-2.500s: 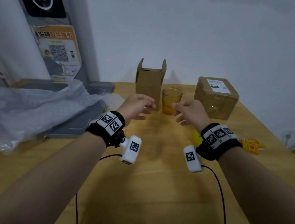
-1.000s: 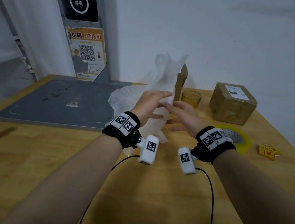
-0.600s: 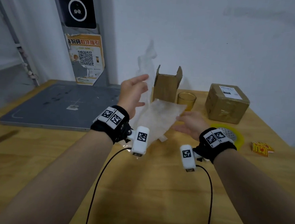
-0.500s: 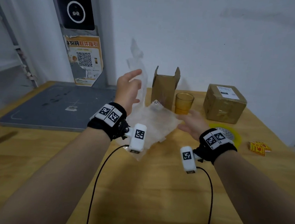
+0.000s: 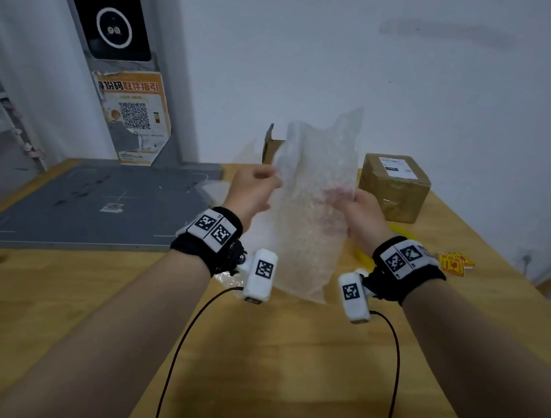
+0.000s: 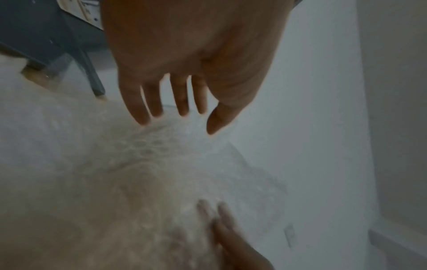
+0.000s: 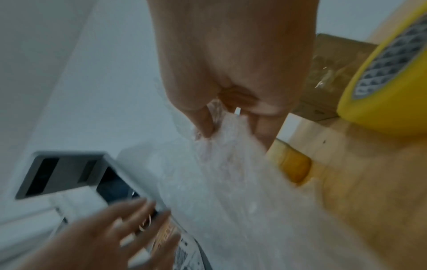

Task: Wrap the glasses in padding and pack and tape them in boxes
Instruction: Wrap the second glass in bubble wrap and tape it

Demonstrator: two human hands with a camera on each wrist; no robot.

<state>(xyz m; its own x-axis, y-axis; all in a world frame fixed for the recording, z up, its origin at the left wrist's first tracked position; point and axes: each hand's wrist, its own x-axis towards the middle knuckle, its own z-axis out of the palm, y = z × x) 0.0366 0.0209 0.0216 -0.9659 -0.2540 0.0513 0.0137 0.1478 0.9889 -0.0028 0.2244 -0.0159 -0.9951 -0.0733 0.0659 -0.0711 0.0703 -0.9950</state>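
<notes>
1. My right hand (image 5: 362, 215) pinches the right edge of the bubble wrap (image 5: 310, 211); in the right wrist view the thumb and fingers (image 7: 205, 124) are closed on the sheet.
2. My left hand (image 5: 252, 192) is at the wrap's left edge. In the left wrist view its fingers (image 6: 150, 102) hang fairly straight and slightly spread above the sheet, thumb apart. In the head view they look curled at the edge, so I cannot tell whether it grips.
3. The wrap hangs upright between both hands, above the table (image 5: 272, 357), its top rising to 12 o'clock and its bottom dropping between my wrists.
4. The glass (image 7: 293, 168) shows only in the right wrist view, amber, standing on the table just beyond the wrap, at about 4 o'clock of my right fingers. In the head view the sheet hides it.
5. Behind the wrap, at 11 o'clock of my hands, an open box (image 5: 270, 147) stands with a flap up, mostly covered by the sheet.
6. At 1 o'clock of my right hand sits a closed box (image 5: 394, 188) with a white label on top.
7. A yellow tape roll (image 7: 381, 73) lies just beside my right wrist, near the closed box.
8. At 3 o'clock, near the table's right edge, lie small yellow and red stickers (image 5: 454, 262).
9. At 9 o'clock a grey mat (image 5: 96, 201) covers the table's left side.
</notes>
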